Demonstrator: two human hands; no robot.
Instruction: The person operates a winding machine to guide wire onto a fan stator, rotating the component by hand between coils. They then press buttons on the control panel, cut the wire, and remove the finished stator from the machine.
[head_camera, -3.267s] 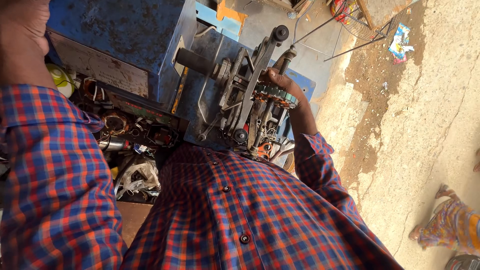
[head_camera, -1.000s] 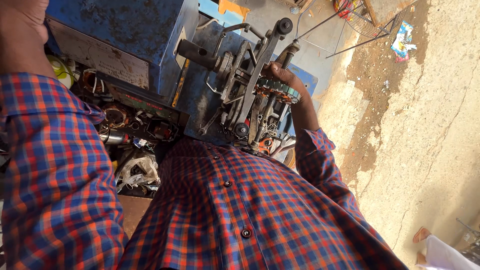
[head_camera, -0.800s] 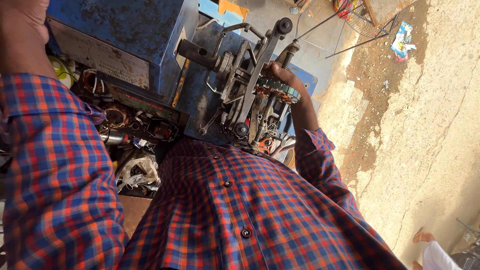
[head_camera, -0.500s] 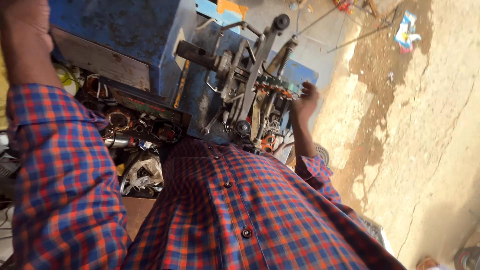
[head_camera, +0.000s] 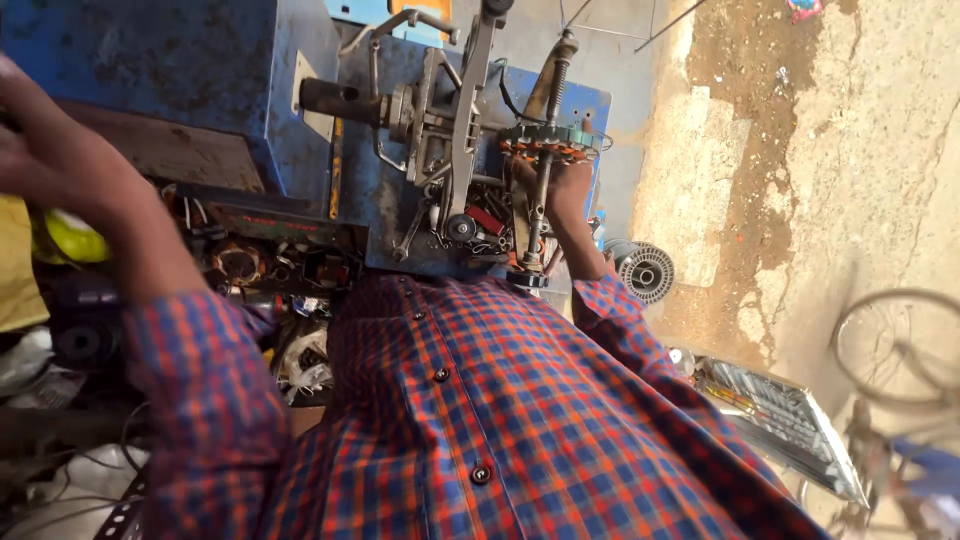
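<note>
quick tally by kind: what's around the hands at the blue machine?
Hands: 2, left hand, right hand
Blue machine: 1
Toothed stator ring by the right hand: 1
Yellow round object under the left hand: 1
Ribbed grey wheel: 1
Bicycle wheel: 1
Total: 7

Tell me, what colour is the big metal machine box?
The machine box is blue, scuffed in places; the head view shows it.
</note>
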